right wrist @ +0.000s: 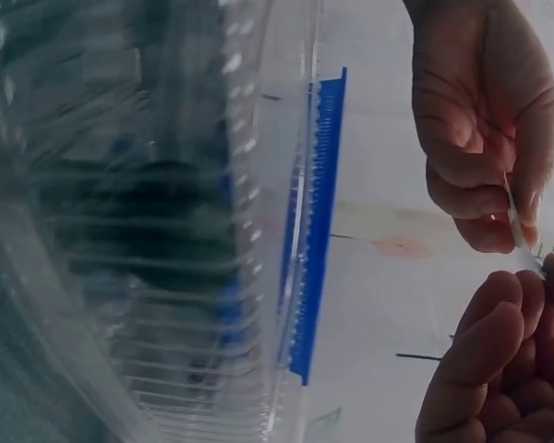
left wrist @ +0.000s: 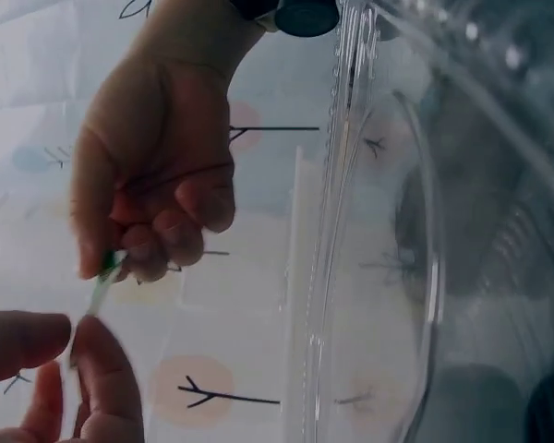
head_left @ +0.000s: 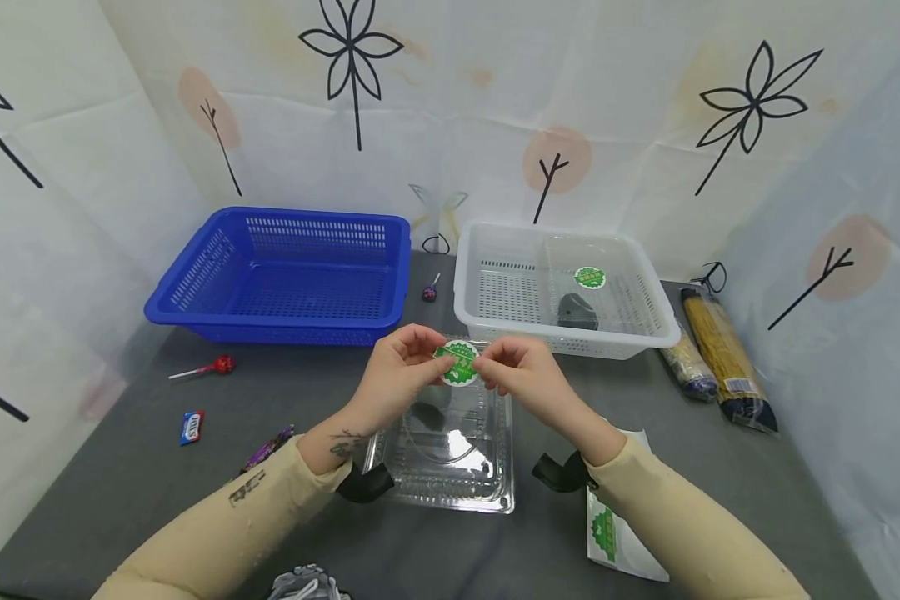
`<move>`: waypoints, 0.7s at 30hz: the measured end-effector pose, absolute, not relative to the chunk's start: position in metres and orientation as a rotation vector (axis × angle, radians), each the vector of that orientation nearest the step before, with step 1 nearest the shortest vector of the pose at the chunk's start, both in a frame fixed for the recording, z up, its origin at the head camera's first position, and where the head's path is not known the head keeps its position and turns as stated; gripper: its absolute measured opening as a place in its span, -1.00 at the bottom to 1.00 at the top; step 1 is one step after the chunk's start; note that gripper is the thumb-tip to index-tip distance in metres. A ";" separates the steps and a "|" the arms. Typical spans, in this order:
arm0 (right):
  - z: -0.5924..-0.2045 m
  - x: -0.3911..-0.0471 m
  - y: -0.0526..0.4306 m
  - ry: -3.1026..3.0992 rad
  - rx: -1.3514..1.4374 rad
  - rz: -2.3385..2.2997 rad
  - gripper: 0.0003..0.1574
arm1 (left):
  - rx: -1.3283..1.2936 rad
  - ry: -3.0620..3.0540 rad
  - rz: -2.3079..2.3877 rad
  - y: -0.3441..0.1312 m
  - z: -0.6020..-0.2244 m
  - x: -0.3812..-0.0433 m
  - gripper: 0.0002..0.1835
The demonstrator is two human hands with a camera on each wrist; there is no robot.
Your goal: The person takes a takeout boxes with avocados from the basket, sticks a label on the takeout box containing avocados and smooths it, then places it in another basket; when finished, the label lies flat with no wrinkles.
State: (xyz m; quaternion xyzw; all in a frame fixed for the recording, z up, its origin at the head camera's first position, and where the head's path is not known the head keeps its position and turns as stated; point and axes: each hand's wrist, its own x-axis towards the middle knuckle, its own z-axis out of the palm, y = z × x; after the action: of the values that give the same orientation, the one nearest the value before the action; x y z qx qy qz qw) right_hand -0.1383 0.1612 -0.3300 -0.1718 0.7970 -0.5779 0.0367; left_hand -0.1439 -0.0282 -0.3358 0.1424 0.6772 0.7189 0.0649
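A round green-and-white sticker (head_left: 457,363) is stretched between both hands in the head view, above a clear plastic clamshell box (head_left: 450,467). My left hand (head_left: 397,375) pinches its left edge between thumb and fingers. On the opposite edge, my right hand (head_left: 532,379) pinches it likewise. Both wrist views show the sticker nearly edge-on between the fingertips. The clear box lies on the dark table below the hands, with a dark object (head_left: 427,415) seen through its lid. Under the right forearm is a white sheet (head_left: 630,546) bearing a similar green sticker.
Behind stand a blue basket (head_left: 307,325) and a white basket (head_left: 487,325), which contains a clear box with a green sticker (head_left: 590,277). Lollipops (head_left: 223,364), a small blue packet (head_left: 191,427) and a purple wrapper (head_left: 267,448) lie leftward. Bagged yellow strands (head_left: 727,358) lie right.
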 end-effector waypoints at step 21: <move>-0.361 -0.151 0.144 2.676 -0.482 -1.175 -0.77 | 0.891 2.465 1.016 -0.062 -0.341 -0.152 -0.66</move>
State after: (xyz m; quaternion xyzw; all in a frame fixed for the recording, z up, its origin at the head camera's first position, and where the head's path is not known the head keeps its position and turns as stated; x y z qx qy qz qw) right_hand -0.1508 0.1444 -0.3611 -0.1622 0.8998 -0.3951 0.0893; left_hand -0.1522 -0.0624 -0.3409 0.3127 0.8649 0.3564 0.1647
